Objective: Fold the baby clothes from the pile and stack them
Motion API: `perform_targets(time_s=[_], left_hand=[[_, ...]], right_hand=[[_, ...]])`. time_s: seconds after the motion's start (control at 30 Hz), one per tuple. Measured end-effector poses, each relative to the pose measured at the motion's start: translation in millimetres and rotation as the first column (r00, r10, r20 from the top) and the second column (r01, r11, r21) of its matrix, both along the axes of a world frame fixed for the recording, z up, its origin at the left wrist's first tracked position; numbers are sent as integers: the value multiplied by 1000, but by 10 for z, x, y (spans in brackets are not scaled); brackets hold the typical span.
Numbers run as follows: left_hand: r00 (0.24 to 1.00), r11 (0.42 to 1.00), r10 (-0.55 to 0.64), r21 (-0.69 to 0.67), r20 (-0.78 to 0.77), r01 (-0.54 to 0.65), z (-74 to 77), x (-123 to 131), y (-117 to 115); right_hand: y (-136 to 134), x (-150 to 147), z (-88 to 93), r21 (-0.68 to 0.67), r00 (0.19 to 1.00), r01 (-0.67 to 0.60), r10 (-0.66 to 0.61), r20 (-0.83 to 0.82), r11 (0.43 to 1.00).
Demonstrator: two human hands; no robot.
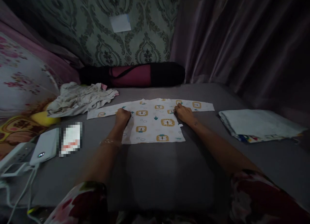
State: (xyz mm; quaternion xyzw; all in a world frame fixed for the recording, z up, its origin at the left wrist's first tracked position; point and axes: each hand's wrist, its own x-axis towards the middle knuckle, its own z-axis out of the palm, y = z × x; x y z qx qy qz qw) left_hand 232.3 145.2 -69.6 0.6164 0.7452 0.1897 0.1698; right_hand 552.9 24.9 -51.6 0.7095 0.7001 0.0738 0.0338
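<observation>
A small white long-sleeved shirt (152,124), printed with yellow lion faces and green leaves, lies spread flat on the grey surface, sleeves stretched out to both sides. My left hand (123,116) is closed on its left edge, just below where the sleeve joins. On the opposite side, my right hand (183,113) pinches the fabric near the other armpit. A small white tag sticks out from the right side seam below that hand. The fingertips of my left hand are mostly hidden.
A crumpled pile of light clothes (82,98) lies at the back left. Folded white cloth (259,124) sits at the right. A white power bank (46,146), a power strip (16,154) and cables are at the left. Along the wall rests a black and maroon long bag (132,75).
</observation>
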Motion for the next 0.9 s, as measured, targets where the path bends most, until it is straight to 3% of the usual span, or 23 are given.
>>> perform_targets(time_s=[0.1,0.17,0.23,0.37,0.47,0.53,0.6,0.63,0.67,0.77,0.9], left_hand=[[980,981,-113,141,-161,136,-30,-35,-26],[924,935,-200,220,-326,280,-50,-80,-43],[875,905,-253,220,-412,365,-55,-132,-49],[878,931,-244,154,-411,331,47,-149,-69],[882,917,-227,215,-413,337,143,57,-170],[845,853,-378,212,-378,477,130,292,-280],[734,726,-602,167,-313,667,34,521,-388],[681,671,-667,156,-302,725,-36,603,-430],[661,654,-682,144,-313,743,-111,652,-460],[686,696,-621,136,-379,705,-298,602,-476],[720,748,-552,132,-421,650,-369,368,-430]], right_hand=[[22,83,23,-10,990,-92,93,108,996],[37,142,29,-17,978,-144,145,151,989],[42,188,40,-24,973,-170,171,156,985],[20,124,81,15,995,-45,43,85,999],[2,-189,50,106,999,-2,5,-34,994],[-3,-507,-30,105,980,-77,94,-173,992],[-7,-822,-138,42,932,-177,181,-313,983],[-9,-947,-191,15,913,-201,193,-359,980],[-12,-1037,-235,2,905,-206,191,-379,979],[-23,-1085,-294,-14,909,-170,151,-389,985],[-33,-879,-252,-33,929,-18,4,-369,999]])
